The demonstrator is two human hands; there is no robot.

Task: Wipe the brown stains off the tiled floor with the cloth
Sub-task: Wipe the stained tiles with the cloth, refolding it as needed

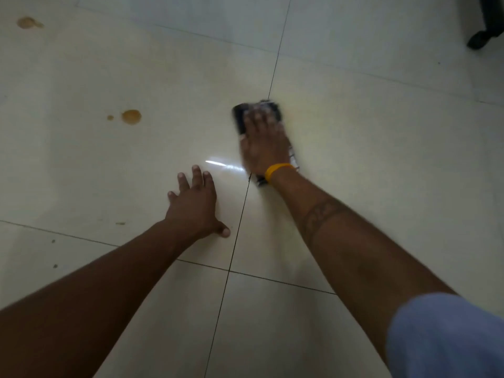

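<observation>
While both hands rest on it, floor (354, 159): pale glossy tiles with dark grout lines.
Right hand (266, 148): flat on the cloth, fingers spread and pressing down; blurred.
Left hand (195, 207): palm on the tile, fingers apart, holding nothing.
Cloth (241, 115): dark, under the right hand at a grout line.
Stains (131, 116): brown, well left of the cloth; another (27, 22) far left.
Wristband (278, 170): yellow, on the right wrist.
</observation>
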